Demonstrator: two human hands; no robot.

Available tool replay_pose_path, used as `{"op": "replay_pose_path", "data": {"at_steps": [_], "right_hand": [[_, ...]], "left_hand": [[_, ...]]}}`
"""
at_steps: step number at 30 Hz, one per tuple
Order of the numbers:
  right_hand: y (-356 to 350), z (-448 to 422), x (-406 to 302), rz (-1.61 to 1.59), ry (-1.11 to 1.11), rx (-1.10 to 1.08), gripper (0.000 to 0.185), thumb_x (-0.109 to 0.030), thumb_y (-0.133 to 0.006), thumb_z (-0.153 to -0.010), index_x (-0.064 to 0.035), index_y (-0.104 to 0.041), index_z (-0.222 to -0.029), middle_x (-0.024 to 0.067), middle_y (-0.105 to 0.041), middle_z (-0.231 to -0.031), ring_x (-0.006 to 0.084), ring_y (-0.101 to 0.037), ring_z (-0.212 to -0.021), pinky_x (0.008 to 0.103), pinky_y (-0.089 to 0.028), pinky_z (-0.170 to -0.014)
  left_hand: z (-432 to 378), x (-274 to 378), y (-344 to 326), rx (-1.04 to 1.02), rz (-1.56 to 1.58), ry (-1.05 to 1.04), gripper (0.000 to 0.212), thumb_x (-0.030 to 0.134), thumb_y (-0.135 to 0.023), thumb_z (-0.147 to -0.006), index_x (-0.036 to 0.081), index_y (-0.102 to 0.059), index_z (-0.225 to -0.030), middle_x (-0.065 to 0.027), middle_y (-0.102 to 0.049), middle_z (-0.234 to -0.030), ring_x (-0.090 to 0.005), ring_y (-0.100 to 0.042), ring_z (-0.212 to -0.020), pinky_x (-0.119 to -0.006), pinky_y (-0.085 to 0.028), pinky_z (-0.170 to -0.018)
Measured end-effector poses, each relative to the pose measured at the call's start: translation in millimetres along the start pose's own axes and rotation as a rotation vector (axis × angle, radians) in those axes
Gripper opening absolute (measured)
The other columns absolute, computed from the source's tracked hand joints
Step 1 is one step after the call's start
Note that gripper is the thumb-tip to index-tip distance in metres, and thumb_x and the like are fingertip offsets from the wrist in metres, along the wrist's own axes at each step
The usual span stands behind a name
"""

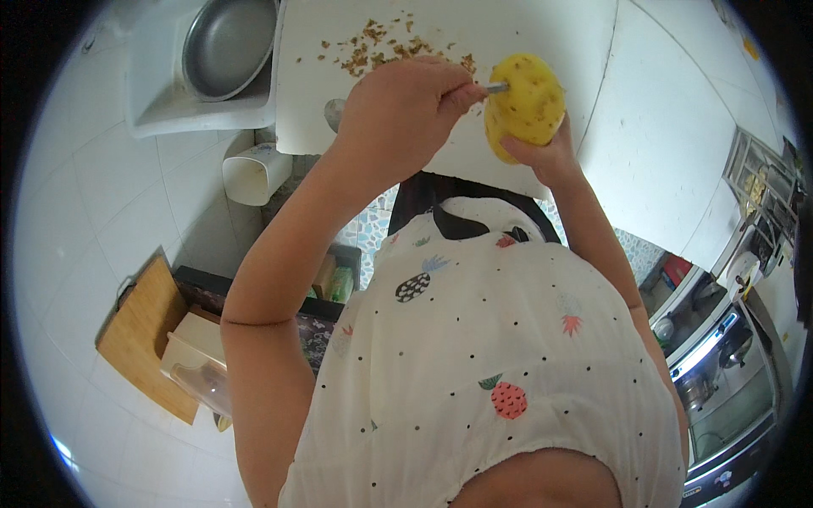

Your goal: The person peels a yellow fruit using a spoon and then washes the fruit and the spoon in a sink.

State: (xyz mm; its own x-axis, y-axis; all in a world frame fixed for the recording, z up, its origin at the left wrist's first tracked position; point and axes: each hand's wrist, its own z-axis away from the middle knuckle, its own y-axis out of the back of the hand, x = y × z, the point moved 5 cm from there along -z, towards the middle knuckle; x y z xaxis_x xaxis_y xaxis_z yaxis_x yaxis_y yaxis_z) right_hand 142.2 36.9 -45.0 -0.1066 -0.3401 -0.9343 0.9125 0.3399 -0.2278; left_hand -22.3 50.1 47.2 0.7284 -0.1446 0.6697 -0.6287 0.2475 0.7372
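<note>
A peeled yellow pineapple (528,89), dotted with brown eyes, is held up above the white counter (559,32). My right hand (551,152) cradles it from below, its thumb across the near side; its other fingers are mostly hidden. Pinched in my left hand (413,105) is a thin metal tool (497,87), whose tip meets the left side of the fruit. The fist covers the rest of that tool. Brown pineapple scraps (381,51) lie scattered on the counter beyond my left hand. A grey round thing (334,115) shows partly behind my left wrist.
At the upper left a grey pan (228,47) leans in a white sink (152,108). A white plastic container (254,174) sits below the counter's left edge. A wooden board (143,343) stands against the tiles. Right, a wire rack (762,178) is near the wall.
</note>
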Motion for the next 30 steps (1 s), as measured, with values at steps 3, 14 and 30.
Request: {"op": "replay_pose_path", "data": {"at_steps": [3,14,30], "right_hand": [[-1.4,-0.5,-5.9,-0.034,0.036,-0.067,0.081,-0.011,-0.074,-0.056,-0.0091,-0.031,-0.124,0.0066,-0.049,-0.107,0.0173,-0.049,-0.101,0.0326,-0.043,-0.085],[-10.8,3.7,-3.1,-0.254,-0.128,-0.169,0.065,-0.015,-0.067,-0.056,-0.0027,-0.042,-0.116,0.0099,-0.054,-0.102,0.0211,-0.054,-0.094,0.0334,-0.044,-0.083],[-18.1,6.1,1.8,-0.413,-0.159,-0.229,0.067,-0.021,-0.062,-0.058,-0.0007,-0.039,-0.118,0.0163,-0.054,-0.102,0.0243,-0.054,-0.095,0.0341,-0.048,-0.076]], "left_hand": [[-2.9,-4.0,0.6,0.028,-0.169,-0.031,0.026,0.029,-0.050,-0.083,0.006,-0.059,-0.077,-0.0095,-0.055,-0.067,-0.0265,-0.053,-0.060,-0.036,-0.042,-0.056],[-0.9,10.5,5.9,-0.040,-0.205,-0.048,0.021,0.026,-0.053,-0.081,0.006,-0.060,-0.079,-0.0072,-0.058,-0.073,-0.0265,-0.056,-0.063,-0.035,-0.044,-0.057],[0.5,0.9,3.4,0.011,-0.226,-0.031,0.025,0.030,-0.049,-0.083,0.008,-0.060,-0.079,-0.0075,-0.058,-0.073,-0.0275,-0.057,-0.065,-0.036,-0.046,-0.060]]}}
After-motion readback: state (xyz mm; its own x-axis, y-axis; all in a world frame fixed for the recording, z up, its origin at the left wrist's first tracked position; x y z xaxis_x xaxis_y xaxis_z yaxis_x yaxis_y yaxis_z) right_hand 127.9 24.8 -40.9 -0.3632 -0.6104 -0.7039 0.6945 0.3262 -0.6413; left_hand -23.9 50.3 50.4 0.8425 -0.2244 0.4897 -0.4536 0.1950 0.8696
